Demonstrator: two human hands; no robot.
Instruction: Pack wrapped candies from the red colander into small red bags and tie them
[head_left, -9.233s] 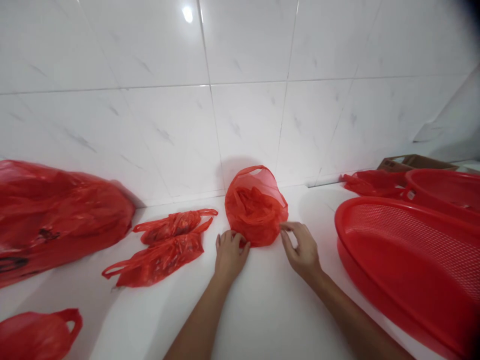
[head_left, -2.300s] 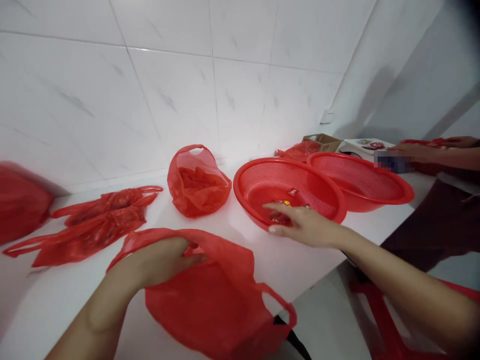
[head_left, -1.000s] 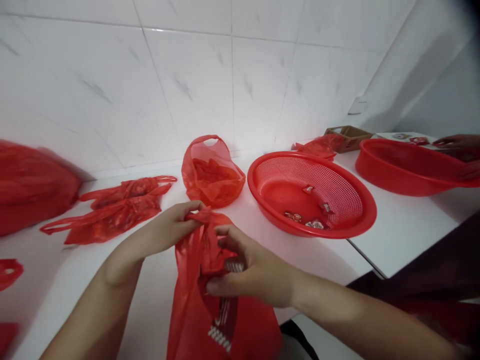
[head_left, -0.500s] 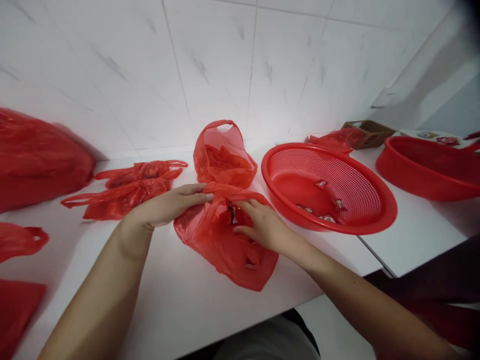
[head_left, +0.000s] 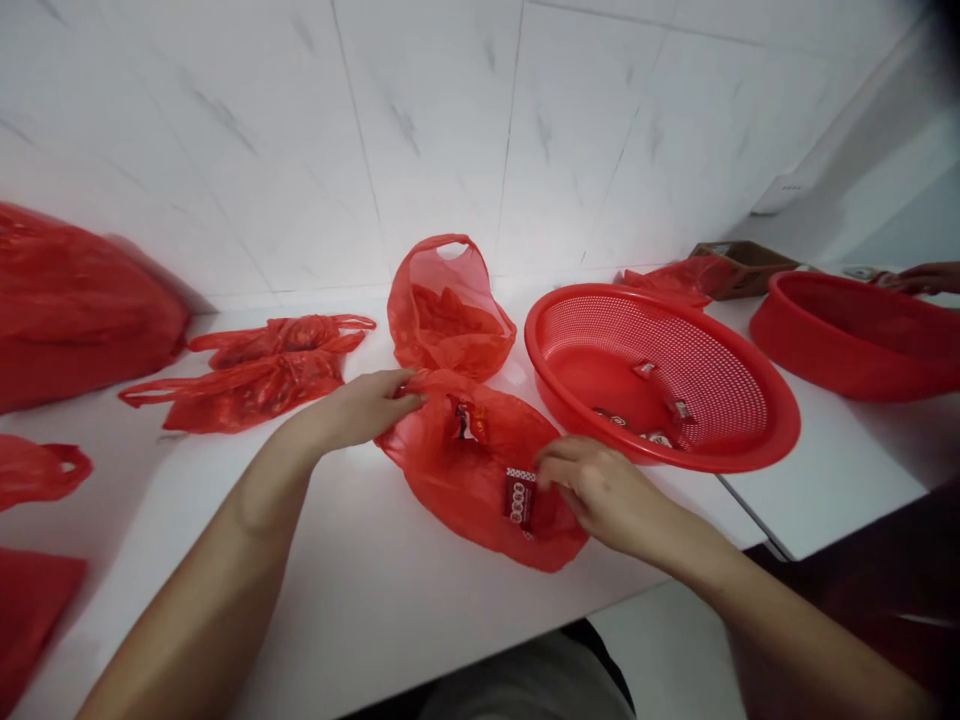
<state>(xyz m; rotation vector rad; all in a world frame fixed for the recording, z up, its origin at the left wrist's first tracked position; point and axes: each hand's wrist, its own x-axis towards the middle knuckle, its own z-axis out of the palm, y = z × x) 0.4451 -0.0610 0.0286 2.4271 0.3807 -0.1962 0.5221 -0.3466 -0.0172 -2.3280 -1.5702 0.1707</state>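
Observation:
A thin red plastic bag [head_left: 457, 500] lies on the white table in front of me with its mouth spread. Inside it are a dark red packet [head_left: 519, 500] with a white patterned edge and a red-and-black wrapper [head_left: 466, 420]. My left hand [head_left: 367, 408] pinches the bag's rim at its upper left. My right hand [head_left: 596, 490] is at the right rim, fingers curled and closed on the bag's edge; the fingertips are partly hidden. Right of the bag stands a red perforated basket [head_left: 776, 415] with several small wrapped pieces [head_left: 658, 439] at its bottom.
Behind stands another opened red bag [head_left: 450, 340]. Filled red bags [head_left: 255, 390] lie at left, beside a large red bag [head_left: 82, 310]. At right are a second red basket [head_left: 840, 350], a cardboard box [head_left: 750, 265] and another person's hand [head_left: 926, 278]. A tiled wall [head_left: 435, 130] bounds the back.
My right hand has come out of the bag's inside to its right rim. The bag's mouth has spread wider and rightward, showing the packets more fully. Another person's hand has appeared at right.

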